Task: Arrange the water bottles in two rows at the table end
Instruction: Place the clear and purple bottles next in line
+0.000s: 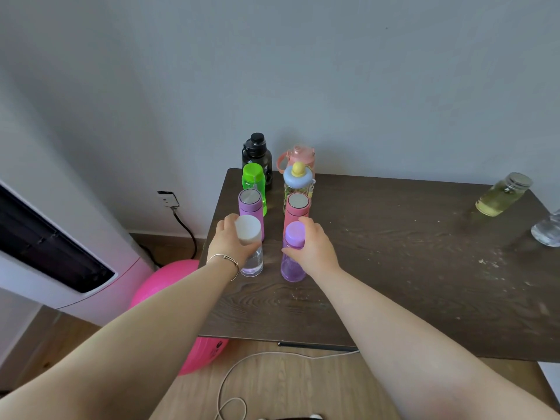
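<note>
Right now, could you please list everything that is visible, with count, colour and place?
table: 1, dark brown wood, centre and right
left row of bottles: 4, black farthest, then green, purple flask, clear with white cap nearest
right row of bottles: 4, pink with handle farthest, then blue-lidded with yellow knob, pink flask, purple bottle nearest
jar: 1, yellowish, silver lid, table's far right
clear glass item: 1, right edge, cut off
ball: 1, pink, floor left of table
white appliance: 1, far left
wall socket: 1, with black cable
white cord: 1, floor
left hand: holds white-capped bottle, bracelet on wrist
right hand: holds purple bottle
</note>
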`<state>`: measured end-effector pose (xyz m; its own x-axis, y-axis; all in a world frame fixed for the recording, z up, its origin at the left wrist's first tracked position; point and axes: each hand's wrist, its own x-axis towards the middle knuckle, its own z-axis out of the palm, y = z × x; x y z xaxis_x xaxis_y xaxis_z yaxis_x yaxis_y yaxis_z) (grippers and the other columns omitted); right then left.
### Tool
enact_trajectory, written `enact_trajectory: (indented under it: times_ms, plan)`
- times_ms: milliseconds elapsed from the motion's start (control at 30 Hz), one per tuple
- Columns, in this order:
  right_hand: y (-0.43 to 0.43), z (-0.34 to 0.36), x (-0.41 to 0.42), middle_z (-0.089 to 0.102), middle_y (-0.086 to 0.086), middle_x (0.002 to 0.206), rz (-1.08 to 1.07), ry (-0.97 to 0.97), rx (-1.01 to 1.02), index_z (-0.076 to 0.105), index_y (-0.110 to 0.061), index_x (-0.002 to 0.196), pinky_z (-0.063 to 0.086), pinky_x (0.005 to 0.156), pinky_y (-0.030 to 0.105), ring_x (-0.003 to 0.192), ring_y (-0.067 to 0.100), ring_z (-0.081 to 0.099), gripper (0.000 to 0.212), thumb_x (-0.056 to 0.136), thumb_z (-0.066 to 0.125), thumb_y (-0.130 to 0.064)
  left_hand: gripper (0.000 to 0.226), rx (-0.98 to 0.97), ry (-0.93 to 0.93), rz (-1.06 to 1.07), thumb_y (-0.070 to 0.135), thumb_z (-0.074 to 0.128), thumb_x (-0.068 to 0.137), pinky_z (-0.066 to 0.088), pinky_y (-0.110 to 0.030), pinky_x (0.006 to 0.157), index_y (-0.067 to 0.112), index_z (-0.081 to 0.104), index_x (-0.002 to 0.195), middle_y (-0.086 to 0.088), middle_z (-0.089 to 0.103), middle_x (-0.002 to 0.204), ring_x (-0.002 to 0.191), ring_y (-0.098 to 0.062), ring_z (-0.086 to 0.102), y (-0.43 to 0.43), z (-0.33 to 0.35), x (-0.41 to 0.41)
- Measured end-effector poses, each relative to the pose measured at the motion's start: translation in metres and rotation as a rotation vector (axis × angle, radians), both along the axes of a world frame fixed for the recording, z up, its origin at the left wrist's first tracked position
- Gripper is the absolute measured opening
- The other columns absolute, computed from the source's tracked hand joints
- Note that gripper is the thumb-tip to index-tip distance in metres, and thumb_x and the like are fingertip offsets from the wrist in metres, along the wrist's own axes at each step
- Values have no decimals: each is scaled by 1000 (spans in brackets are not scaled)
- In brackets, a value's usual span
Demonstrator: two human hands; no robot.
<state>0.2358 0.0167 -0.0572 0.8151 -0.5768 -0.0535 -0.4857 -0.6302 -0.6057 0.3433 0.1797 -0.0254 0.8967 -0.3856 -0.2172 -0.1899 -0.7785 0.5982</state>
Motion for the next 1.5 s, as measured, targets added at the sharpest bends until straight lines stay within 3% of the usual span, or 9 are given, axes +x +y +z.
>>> enact_trajectory:
  times_ms: [233, 367, 533, 667, 767, 967, 1067, 1233, 1500]
  plan:
    - [4, -6, -7, 49, 5, 133, 6, 18, -7, 36, -25, 142, 54, 92, 40, 119, 25, 56, 79, 79, 83, -36, 81, 34, 13, -14, 30, 81, 92, 53, -51, 108, 15, 34, 157, -15, 42, 151, 126, -44, 59, 1, -1, -3]
    - [5, -4, -8, 48, 7, 135, 17, 42, -11, 33, -24, 144, 53, 92, 40, 119, 27, 56, 81, 80, 82, -34, 86, 68, -18, -47, 35, 79, 94, 51, -52, 114, 17, 30, 162, -14, 34, 160, 138, -42, 51, 3, 0, -3]
    - [5, 3, -15, 41, 12, 143, 73, 148, -74, 20, -23, 154, 52, 93, 43, 123, 32, 53, 95, 81, 81, -30, 84, 211, -198, -174, 47, 69, 99, 36, -52, 127, 19, 25, 165, -12, 22, 172, 158, -37, 26, 4, 6, -5]
    - [1, 10, -29, 37, 14, 150, 100, 214, -187, 9, -21, 159, 52, 98, 42, 129, 32, 49, 102, 85, 78, -25, 81, 297, -339, -285, 51, 65, 101, 25, -51, 135, 19, 26, 164, -13, 21, 174, 163, -35, 18, -2, 14, -13]
    - [-9, 16, -46, 34, 14, 155, 70, 249, -268, 12, -18, 159, 50, 101, 43, 136, 33, 44, 97, 87, 76, -29, 85, 320, -412, -389, 55, 61, 102, 20, -52, 136, 20, 20, 168, -12, 20, 174, 163, -34, 17, -15, 22, -26]
    - [-55, 25, -102, 38, 12, 155, 17, 297, -461, 28, -15, 154, 29, 120, 44, 146, 31, 32, 77, 93, 67, -42, 84, 399, -540, -621, 52, 59, 103, 19, -52, 136, 20, 17, 168, -11, 17, 175, 165, -34, 12, -69, 39, -65]
    - [-86, 26, -137, 39, 11, 155, -26, 320, -493, 30, -15, 153, 20, 123, 48, 149, 31, 26, 74, 94, 65, -41, 84, 448, -591, -687, 51, 60, 103, 18, -51, 136, 21, 16, 168, -11, 17, 174, 164, -33, 13, -100, 38, -92]
    - [-148, 29, -209, 37, 10, 155, -79, 351, -522, 29, -16, 154, 17, 123, 50, 150, 32, 22, 73, 94, 63, -42, 84, 510, -563, -722, 48, 59, 105, 13, -52, 137, 20, 12, 169, -11, 9, 177, 166, -33, 4, -161, 35, -150]
    - [-258, 39, -349, 40, 9, 152, -221, 349, -471, 31, -17, 151, 21, 122, 49, 148, 31, 26, 73, 93, 65, -43, 79, 516, -540, -781, 49, 57, 106, 15, -50, 137, 21, 17, 167, -9, 11, 177, 166, -32, 7, -284, 24, -270]
